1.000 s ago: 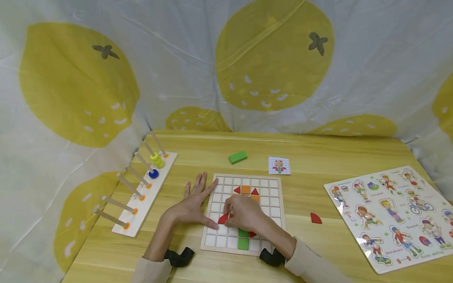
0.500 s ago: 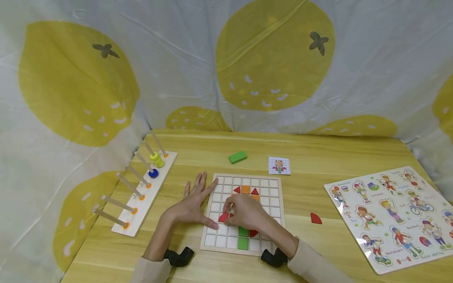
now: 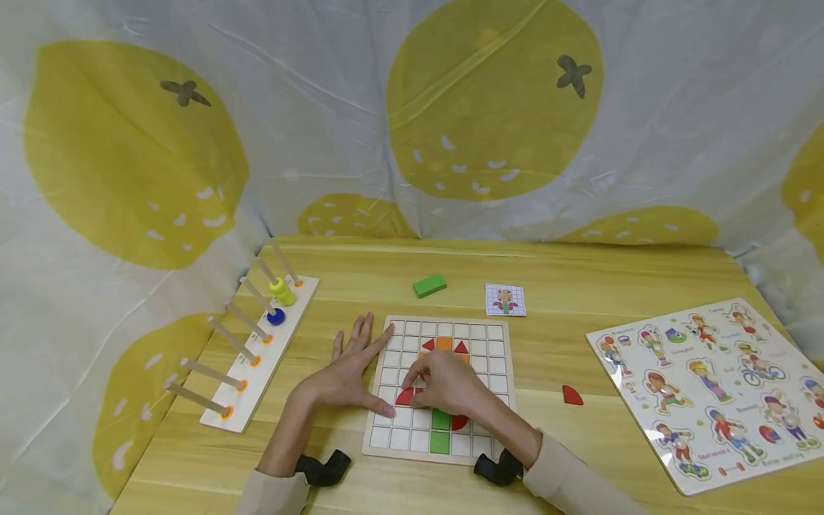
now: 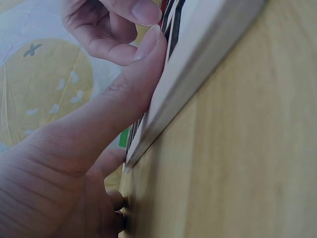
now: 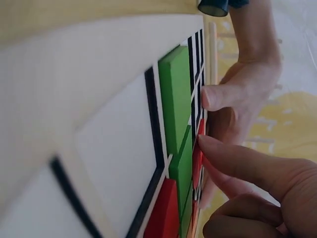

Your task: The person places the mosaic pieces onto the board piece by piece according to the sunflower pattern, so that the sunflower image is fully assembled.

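Observation:
My left hand (image 3: 344,375) rests with spread fingers along the left edge of the wooden grid board (image 3: 381,436), thumb on its near part. With thumb and forefinger, my right hand (image 3: 450,386) pinches a red quarter-circle piece (image 3: 404,397) at a left-middle cell; a second red piece partly shows beside it under the thumb. Two green squares (image 3: 440,442) sit below, with a red piece (image 3: 460,423) beside them. Orange squares (image 3: 444,344) and two red triangles (image 3: 460,347) lie in the upper cells, partly covered by my right hand. In the right wrist view, the thumb touches the red piece (image 5: 197,163).
A loose red quarter-circle (image 3: 571,395) lies right of the board. Behind it are a green block (image 3: 429,285) and a pattern card (image 3: 505,300). A peg stand (image 3: 225,397) with rings is at left, a sports picture puzzle (image 3: 702,400) at right.
The red quarter-circle in my right hand has turned and shifted slightly, and now lies flatter in its cell. My left hand keeps its place. The head view has shifted a little.

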`<state>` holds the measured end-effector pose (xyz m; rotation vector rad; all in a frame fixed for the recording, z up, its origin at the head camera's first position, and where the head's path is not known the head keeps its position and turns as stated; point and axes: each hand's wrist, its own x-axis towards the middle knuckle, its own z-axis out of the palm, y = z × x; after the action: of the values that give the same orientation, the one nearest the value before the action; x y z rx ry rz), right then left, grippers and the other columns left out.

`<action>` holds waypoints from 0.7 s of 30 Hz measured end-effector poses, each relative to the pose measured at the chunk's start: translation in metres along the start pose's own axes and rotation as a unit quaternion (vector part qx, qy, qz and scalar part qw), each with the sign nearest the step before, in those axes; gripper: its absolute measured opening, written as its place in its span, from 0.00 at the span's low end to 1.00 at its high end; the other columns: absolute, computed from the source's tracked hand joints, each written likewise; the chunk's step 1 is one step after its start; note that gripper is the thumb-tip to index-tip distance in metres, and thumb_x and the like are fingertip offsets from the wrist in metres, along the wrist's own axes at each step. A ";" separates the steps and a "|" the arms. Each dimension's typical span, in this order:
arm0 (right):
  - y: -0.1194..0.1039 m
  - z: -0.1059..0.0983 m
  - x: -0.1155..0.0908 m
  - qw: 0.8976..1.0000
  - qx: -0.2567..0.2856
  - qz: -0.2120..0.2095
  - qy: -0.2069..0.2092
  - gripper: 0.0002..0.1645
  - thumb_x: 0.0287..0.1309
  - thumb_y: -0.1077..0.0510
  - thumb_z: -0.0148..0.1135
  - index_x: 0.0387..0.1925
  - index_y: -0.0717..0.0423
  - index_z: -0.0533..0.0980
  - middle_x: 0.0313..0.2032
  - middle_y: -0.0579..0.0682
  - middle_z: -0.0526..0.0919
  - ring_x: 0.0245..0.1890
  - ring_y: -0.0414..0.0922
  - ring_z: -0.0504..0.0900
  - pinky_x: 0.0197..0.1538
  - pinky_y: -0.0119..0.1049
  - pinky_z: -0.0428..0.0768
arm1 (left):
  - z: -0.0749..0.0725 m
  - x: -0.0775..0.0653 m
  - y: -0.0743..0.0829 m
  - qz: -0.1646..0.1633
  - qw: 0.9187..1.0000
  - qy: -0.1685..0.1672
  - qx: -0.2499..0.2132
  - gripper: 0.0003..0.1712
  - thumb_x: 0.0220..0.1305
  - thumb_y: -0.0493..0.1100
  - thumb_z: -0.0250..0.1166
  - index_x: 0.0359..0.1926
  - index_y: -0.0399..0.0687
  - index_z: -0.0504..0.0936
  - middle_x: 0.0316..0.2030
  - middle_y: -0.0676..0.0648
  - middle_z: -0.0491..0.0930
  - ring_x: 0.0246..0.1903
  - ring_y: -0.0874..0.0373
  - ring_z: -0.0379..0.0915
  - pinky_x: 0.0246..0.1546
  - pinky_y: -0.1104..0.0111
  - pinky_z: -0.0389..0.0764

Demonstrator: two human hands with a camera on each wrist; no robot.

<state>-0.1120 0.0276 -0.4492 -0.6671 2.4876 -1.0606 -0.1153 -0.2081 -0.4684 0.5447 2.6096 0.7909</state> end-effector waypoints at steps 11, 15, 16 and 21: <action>0.004 -0.013 -0.004 0.998 0.052 -0.022 -0.021 0.08 0.54 0.61 0.78 0.38 0.54 0.90 0.17 0.41 0.72 0.19 0.36 0.65 0.22 0.26 0.60 | 0.000 0.001 0.001 0.005 1.000 -0.001 0.000 0.78 0.43 0.64 0.83 0.84 0.52 0.42 0.81 0.32 0.20 0.81 0.35 0.12 0.74 0.32 0.19; 0.012 -0.038 -0.016 0.997 0.075 -0.030 -0.015 0.10 0.59 0.59 0.74 0.43 0.55 0.89 0.14 0.40 0.65 0.16 0.36 0.61 0.22 0.26 0.60 | -0.001 0.001 0.001 -0.001 1.000 0.000 -0.002 0.78 0.43 0.65 0.84 0.84 0.51 0.43 0.81 0.33 0.20 0.81 0.35 0.12 0.74 0.33 0.19; 0.015 -0.045 -0.021 0.997 0.078 -0.025 -0.011 0.10 0.59 0.59 0.74 0.43 0.55 0.89 0.15 0.40 0.64 0.16 0.36 0.60 0.23 0.26 0.59 | -0.001 0.001 0.001 -0.003 1.000 0.000 -0.002 0.79 0.42 0.64 0.84 0.84 0.51 0.43 0.81 0.33 0.19 0.81 0.35 0.12 0.75 0.33 0.19; 0.044 -0.085 -0.052 0.997 0.067 0.024 0.030 0.11 0.61 0.57 0.73 0.45 0.54 0.88 0.17 0.42 0.60 0.18 0.38 0.57 0.23 0.28 0.58 | 0.000 -0.001 0.001 0.000 1.000 0.002 -0.009 0.79 0.42 0.63 0.84 0.84 0.49 0.43 0.81 0.32 0.19 0.80 0.35 0.12 0.74 0.33 0.19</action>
<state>-0.1227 0.1319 -0.4189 -0.5395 2.4430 -1.2346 -0.1143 -0.2077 -0.4674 0.5391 2.6038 0.8165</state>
